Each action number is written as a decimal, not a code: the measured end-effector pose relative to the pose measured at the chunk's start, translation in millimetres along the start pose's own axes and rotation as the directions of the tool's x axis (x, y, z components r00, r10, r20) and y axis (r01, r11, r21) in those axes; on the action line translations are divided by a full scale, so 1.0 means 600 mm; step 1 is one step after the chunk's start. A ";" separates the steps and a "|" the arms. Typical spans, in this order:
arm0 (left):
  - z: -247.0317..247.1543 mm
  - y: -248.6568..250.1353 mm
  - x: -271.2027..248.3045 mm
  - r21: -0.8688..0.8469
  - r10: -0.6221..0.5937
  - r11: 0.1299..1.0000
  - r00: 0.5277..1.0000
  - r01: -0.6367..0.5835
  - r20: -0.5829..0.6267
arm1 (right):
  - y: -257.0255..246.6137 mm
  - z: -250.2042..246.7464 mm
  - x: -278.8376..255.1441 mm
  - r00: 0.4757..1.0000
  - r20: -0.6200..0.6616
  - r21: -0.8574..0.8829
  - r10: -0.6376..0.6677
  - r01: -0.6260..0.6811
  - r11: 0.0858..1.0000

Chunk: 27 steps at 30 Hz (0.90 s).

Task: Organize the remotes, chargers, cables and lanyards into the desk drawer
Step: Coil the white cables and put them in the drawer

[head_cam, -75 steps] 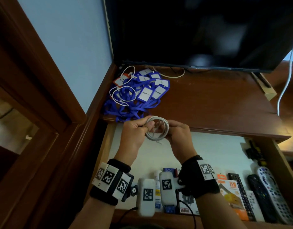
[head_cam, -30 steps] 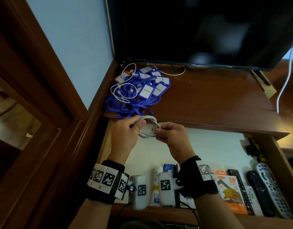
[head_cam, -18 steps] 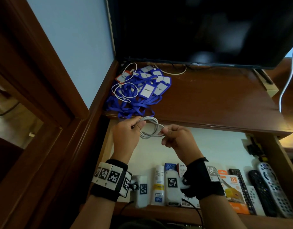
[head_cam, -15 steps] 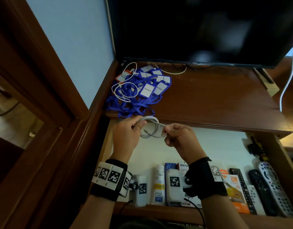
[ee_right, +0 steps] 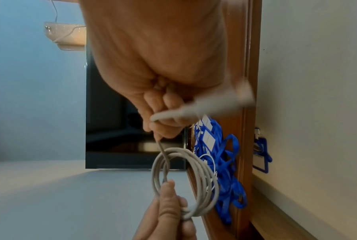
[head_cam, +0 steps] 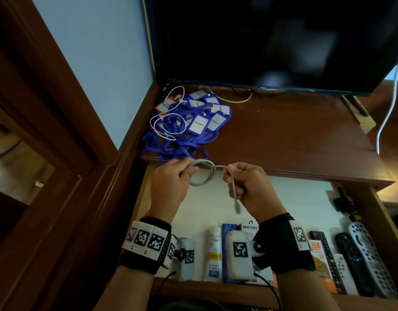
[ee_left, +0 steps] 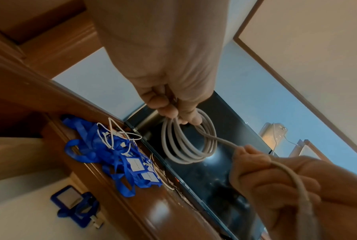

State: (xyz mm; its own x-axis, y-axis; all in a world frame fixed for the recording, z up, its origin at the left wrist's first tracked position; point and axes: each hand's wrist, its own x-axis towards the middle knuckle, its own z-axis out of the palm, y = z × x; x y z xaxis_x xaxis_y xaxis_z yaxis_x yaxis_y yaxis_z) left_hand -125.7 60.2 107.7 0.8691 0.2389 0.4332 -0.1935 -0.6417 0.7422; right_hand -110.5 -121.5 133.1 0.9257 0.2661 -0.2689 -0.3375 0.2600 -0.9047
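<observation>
Above the open drawer (head_cam: pixel 305 198), my left hand (head_cam: pixel 171 182) pinches a coiled grey cable (head_cam: pixel 202 173) (ee_left: pixel 186 146) (ee_right: pixel 186 177). My right hand (head_cam: pixel 249 187) grips the cable's free end, which runs through the coil; its plug (head_cam: pixel 237 207) hangs below the fist. A heap of blue lanyards (head_cam: pixel 189 129) with badge holders lies on the desk's left back corner, a thin white cable (head_cam: pixel 166 122) looped on top. Several remotes (head_cam: pixel 361 261) lie in the drawer's front right, and charger boxes (head_cam: pixel 216 252) line its front edge.
A dark TV screen (head_cam: pixel 272 41) stands at the back of the wooden desk (head_cam: pixel 294 135). A white cord (head_cam: pixel 388 108) hangs at the right. One blue badge holder (ee_left: pixel 70 199) lies in the drawer's far left. The door frame (head_cam: pixel 47 108) borders the left.
My right hand has pulled the cable's free end out through the coil, so the plug now dangles below it. The left hand still holds the coil in the same place.
</observation>
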 end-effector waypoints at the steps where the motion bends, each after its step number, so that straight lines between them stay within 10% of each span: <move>1: 0.001 -0.002 0.000 -0.006 -0.005 1.000 1.000 0.005 -0.002 | 0.000 -0.003 0.000 1.000 -0.005 -0.034 0.010 -0.010 0.999; 7: 0.004 0.007 -0.001 -0.154 -0.265 0.952 0.964 0.264 0.014 | 0.016 -0.009 0.007 0.995 -0.102 -0.247 0.001 -0.026 0.969; 16: 0.027 0.033 -0.003 -0.456 -0.467 0.762 0.878 0.461 0.107 | 0.020 -0.002 0.012 0.990 -0.135 -0.111 0.047 -0.063 0.992; 27: 0.024 0.050 -0.015 -0.616 -0.498 0.584 0.833 0.529 0.243 | 0.021 0.015 0.016 0.988 -0.153 0.098 -0.003 0.018 0.995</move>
State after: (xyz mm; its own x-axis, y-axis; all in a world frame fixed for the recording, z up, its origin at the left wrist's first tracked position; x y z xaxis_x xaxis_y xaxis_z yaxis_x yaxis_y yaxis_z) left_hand -132.8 28.6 118.6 0.9306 0.3410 -0.1330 0.0660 0.2011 0.9774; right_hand -107.3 -107.6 122.2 0.9420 0.1197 -0.3134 -0.3354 0.3543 -0.8729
